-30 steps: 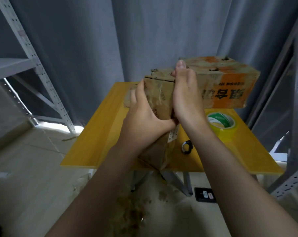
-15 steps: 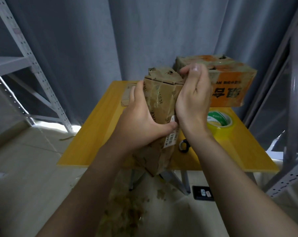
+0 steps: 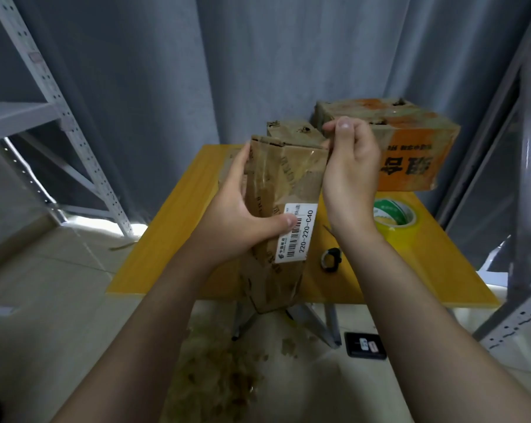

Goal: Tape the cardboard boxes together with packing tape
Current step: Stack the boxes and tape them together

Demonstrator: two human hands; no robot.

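The right hand (image 3: pixel 349 178) no longer lies flat against the brown box (image 3: pixel 288 175). It is lifted off that face, and its thumb and fingertips pinch at the box's top right corner. This uncovers the white barcode label (image 3: pixel 297 236), now fully in sight. The left hand (image 3: pixel 236 221) sits lower, its thumb tip resting on the label's edge.

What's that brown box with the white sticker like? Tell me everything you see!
The brown box is worn cardboard under clear tape, with a barcode label reading 220-220-C40. It is held on end, tilted, at the front of the yellow table. The left hand grips its side, thumb touching the label; the right hand pinches its top corner.
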